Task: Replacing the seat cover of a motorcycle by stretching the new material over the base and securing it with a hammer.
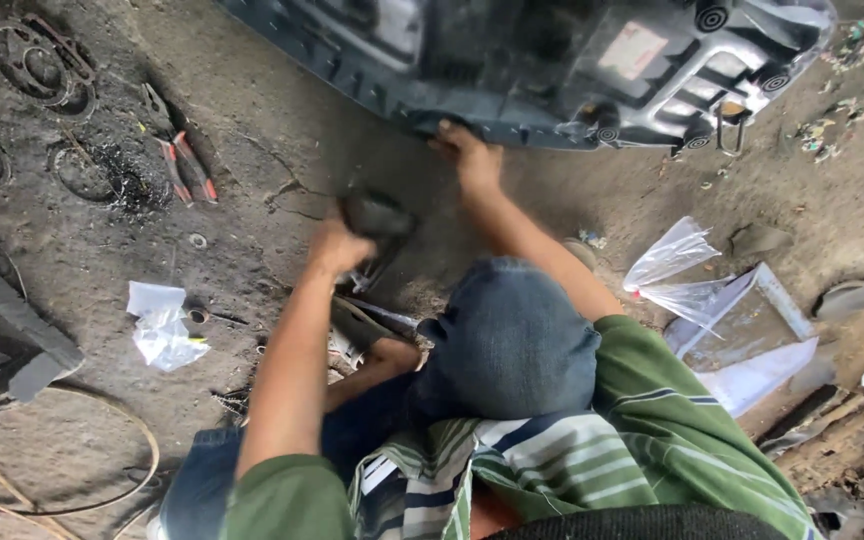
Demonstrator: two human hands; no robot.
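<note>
Person seated on dirt floor [252, 90], knees up, green striped shirt.

Right hand [474, 158] grips the lower edge of a large dark plastic panel [552, 70] lying at the far edge of the floor; fingers curl over its rim, steadying it.

Left hand [337, 245] is clenched around a dark blurred lump [377, 213], likely a tool head or handle; which, I cannot tell. It hangs just short of the panel edge, not touching.

Red-handled pliers [184, 160] and wire rings [37, 65] lie toward the far left corner, untouched. Clear plastic bags [677, 265] sit to the right.

Progress, judged: panel looks whole and in place; work at its edge appears early.
</note>
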